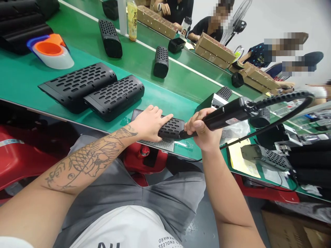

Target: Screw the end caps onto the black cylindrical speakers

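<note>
A black slotted housing lies on the green bench's near edge. My left hand grips it from above, thumb on the near side and fingers across the slots. Wrapped around a black electric screwdriver is my right hand. The screwdriver is tilted, its front end at the right end of the housing; the bit's exact contact is hidden. A black cord leads off from its back end. To the left of my left hand lie two similar slotted housings, side by side.
An orange, white and blue ring-shaped holder stands at the left. Black housings sit on the green belt, near a yellow bottle. Across it, several people work beside cardboard boxes. Yellow paper lies at the right.
</note>
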Tool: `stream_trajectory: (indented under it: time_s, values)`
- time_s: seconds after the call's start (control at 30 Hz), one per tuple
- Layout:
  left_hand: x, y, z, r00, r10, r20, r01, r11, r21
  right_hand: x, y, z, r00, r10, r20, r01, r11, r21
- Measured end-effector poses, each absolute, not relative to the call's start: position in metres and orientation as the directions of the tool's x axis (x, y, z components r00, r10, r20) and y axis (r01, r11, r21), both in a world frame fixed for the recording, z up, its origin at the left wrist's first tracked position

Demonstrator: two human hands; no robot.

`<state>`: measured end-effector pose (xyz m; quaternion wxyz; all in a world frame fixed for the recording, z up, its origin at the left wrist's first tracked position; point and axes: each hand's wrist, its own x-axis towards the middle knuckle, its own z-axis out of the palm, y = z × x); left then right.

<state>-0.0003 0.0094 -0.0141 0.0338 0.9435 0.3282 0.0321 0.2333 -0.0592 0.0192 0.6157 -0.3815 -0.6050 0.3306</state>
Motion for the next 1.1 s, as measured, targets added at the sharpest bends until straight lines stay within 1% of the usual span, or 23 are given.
stream_trajectory:
  time_s: [0.23,0.3,0.33,0.4,0.47,0.5,0.53,0.6,0.67,0.8,0.9,0.97,1.03,1.1]
  values:
    - [0.0,0.009,-0.013,0.783,0.621,0.037,0.617,-0.783,0.084,0.235,-0.068,0.024,0.095,0.873,0.479,0.068,0.475,-0.878]
    - [0.002,0.007,-0.013,0.778,0.628,0.015,0.625,-0.777,0.08,0.251,-0.064,0.032,0.186,0.828,0.53,0.091,0.522,-0.848]
    - [0.004,0.004,-0.013,0.776,0.631,0.006,0.629,-0.774,0.077,0.263,-0.059,0.035,0.265,0.783,0.562,0.134,0.547,-0.826]
    - [0.009,-0.001,-0.015,0.768,0.64,0.002,0.638,-0.766,0.075,0.295,-0.045,0.04,0.459,0.624,0.633,0.302,0.561,-0.771]
    - [0.014,-0.006,-0.016,0.756,0.654,0.013,0.652,-0.755,0.075,0.329,-0.028,0.037,0.58,0.425,0.696,0.503,0.486,-0.715]
    - [0.016,-0.007,-0.016,0.75,0.662,0.019,0.658,-0.748,0.081,0.344,-0.02,0.033,0.601,0.372,0.707,0.56,0.436,-0.705]
    - [0.016,-0.006,-0.015,0.745,0.667,0.021,0.663,-0.743,0.092,0.356,-0.014,0.028,0.617,0.344,0.707,0.588,0.396,-0.706]
    - [0.014,0.001,-0.01,0.739,0.674,0.004,0.668,-0.733,0.133,0.373,-0.007,0.018,0.641,0.36,0.678,0.578,0.354,-0.735]
    - [0.008,0.014,-0.003,0.717,0.695,-0.048,0.69,-0.7,0.185,0.377,-0.009,0.01,0.65,0.396,0.648,0.545,0.351,-0.762]
    - [-0.008,0.038,0.009,0.624,0.75,-0.219,0.778,-0.568,0.267,0.359,-0.029,0.014,0.639,0.44,0.631,0.494,0.394,-0.775]
    - [-0.012,0.044,0.01,0.599,0.755,-0.266,0.79,-0.504,0.348,0.321,-0.048,0.03,0.603,0.495,0.625,0.413,0.477,-0.776]
    - [-0.011,0.045,0.008,0.603,0.758,-0.25,0.78,-0.494,0.384,0.286,-0.06,0.041,0.533,0.563,0.632,0.307,0.567,-0.764]
    - [-0.01,0.044,0.005,0.606,0.76,-0.234,0.774,-0.496,0.393,0.248,-0.068,0.048,0.409,0.644,0.646,0.173,0.641,-0.748]
    - [-0.01,0.044,0.004,0.607,0.763,-0.222,0.773,-0.503,0.387,0.214,-0.071,0.051,0.273,0.707,0.653,0.063,0.664,-0.745]
